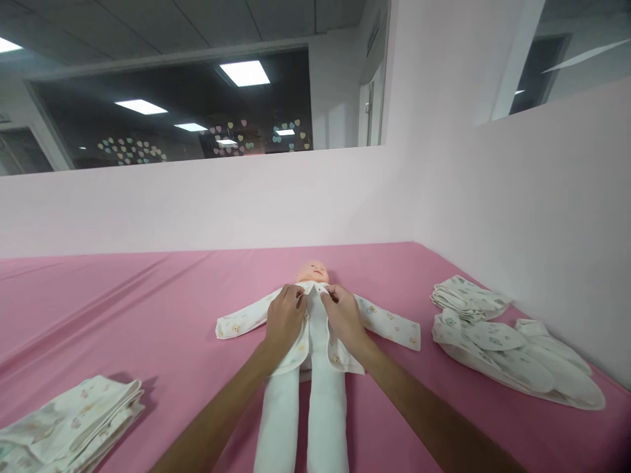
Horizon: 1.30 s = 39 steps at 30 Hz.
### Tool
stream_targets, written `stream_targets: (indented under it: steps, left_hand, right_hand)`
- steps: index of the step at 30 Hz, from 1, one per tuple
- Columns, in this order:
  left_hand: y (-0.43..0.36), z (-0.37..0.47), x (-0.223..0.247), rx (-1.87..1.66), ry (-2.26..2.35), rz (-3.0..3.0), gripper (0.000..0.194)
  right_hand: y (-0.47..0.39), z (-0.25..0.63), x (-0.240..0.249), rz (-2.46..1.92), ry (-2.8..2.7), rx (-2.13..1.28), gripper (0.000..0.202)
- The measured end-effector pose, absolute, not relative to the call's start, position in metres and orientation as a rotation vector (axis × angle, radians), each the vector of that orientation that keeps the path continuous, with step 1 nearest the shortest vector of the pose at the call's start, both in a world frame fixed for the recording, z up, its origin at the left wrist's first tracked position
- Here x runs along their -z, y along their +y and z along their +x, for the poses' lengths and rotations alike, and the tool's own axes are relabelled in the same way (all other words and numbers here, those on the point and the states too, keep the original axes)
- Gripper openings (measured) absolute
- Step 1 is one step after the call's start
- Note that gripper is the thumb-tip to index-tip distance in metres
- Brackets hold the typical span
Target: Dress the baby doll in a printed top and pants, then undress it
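Note:
A baby doll (314, 270) lies on its back, its head toward the wall and its legs toward me. It wears a white printed baby jacket (389, 322) whose sleeves spread out to both sides. The jacket's front hangs apart over the plain white clothing (280, 420) on the doll's body and legs. My left hand (287, 316) pinches the jacket's left front edge near the neck. Opposite it, my right hand (344, 316) pinches the other front edge, just below the doll's chin.
A pink sheet (187, 394) covers the surface. Folded printed cloths (73, 420) lie at the front left. On the right are a folded stack (468, 297) and a loosely bundled white garment (517, 358). White walls (197, 203) bound the back and right side.

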State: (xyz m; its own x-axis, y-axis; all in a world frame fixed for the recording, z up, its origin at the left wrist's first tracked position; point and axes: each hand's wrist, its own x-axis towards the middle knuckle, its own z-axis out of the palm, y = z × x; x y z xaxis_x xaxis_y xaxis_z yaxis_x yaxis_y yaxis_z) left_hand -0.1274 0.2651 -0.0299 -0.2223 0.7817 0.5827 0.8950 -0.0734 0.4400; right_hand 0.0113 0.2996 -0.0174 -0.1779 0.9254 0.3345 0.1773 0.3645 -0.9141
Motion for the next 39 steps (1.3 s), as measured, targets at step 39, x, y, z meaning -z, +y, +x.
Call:
stream_targets:
  steps: [39]
  left_hand:
    - [0.252, -0.126, 0.020, 1.877, -1.971, -2.394, 0.016]
  right_hand:
    - [0.273, 0.001, 0.038, -0.840, -1.816, -0.658, 0.033]
